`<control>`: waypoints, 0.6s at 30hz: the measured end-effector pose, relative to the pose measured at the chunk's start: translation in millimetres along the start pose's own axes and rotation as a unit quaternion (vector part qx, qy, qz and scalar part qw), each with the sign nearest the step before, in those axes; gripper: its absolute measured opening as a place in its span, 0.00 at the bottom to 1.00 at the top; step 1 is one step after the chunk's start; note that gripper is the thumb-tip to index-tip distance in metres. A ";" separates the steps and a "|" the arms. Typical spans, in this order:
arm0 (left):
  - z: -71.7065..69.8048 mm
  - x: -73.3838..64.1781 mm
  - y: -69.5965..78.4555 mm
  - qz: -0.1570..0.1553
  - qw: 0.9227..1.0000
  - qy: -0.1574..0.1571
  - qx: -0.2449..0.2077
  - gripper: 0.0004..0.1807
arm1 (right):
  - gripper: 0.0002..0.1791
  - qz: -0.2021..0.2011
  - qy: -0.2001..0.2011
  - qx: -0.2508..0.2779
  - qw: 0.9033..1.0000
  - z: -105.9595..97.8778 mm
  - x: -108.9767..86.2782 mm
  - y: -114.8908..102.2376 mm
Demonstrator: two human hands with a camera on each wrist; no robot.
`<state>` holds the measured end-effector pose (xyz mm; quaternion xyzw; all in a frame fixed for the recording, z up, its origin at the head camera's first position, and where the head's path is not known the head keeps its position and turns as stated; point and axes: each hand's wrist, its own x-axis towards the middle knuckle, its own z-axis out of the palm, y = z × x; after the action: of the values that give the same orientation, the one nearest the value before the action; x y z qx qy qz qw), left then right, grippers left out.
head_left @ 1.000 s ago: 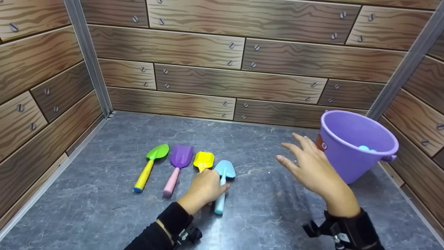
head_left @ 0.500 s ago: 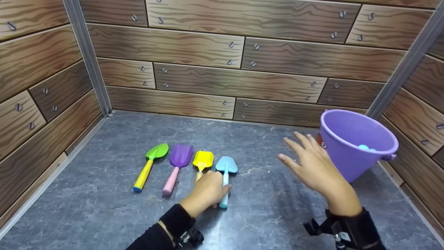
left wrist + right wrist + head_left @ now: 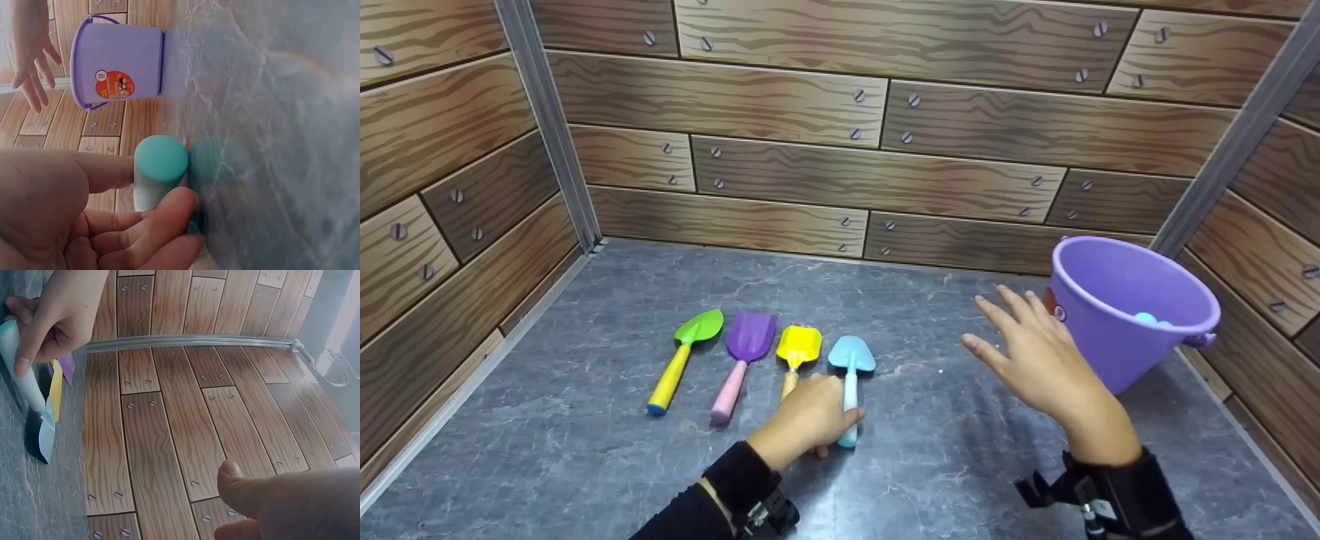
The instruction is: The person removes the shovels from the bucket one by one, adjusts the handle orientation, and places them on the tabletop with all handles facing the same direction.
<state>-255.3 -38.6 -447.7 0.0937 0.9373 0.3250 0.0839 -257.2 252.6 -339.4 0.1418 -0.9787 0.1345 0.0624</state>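
Note:
A light blue toy shovel [image 3: 851, 356] lies on the grey tabletop, blade pointing to the back wall. My left hand [image 3: 808, 411] pinches its handle [image 3: 160, 163] between thumb and fingers, as the left wrist view shows from the handle's end. Just left of it lies a yellow shovel [image 3: 800, 345], its wooden handle partly hidden by that hand. My right hand [image 3: 1039, 360] hovers with fingers spread in front of a purple bucket [image 3: 1117, 352] and holds nothing. Farther left are a purple shovel [image 3: 752, 335] with a pink handle and a green trowel [image 3: 701, 326] with a yellow handle.
Light blue round things [image 3: 1146, 319] show inside the bucket, at the table's right side. Wood-plank-patterned walls [image 3: 780, 172] enclose the grey tabletop [image 3: 915, 465] at the back, left and right.
The light blue shovel has shifted slightly away and to the right, its handle now straighter, with my left hand moving along. My right hand has barely moved.

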 end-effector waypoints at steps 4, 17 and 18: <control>0.3 -0.7 -0.1 0.000 1.000 -0.006 -0.013 0.22 | 0.42 0.001 -0.004 -0.001 1.000 0.4 0.4 -0.3; -3.8 -4.5 -0.3 -0.003 0.999 -0.043 -0.026 0.23 | 0.41 0.000 -0.011 0.007 1.000 -0.2 -1.1 0.2; -3.6 -4.1 -0.3 -0.006 0.999 -0.045 -0.027 0.23 | 0.41 0.001 -0.011 0.007 1.000 -0.3 -1.1 0.2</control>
<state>-252.1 -41.9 -444.8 0.1000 0.9239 0.3457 0.1302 -256.2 253.2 -339.4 0.1432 -0.9785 0.1396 0.0504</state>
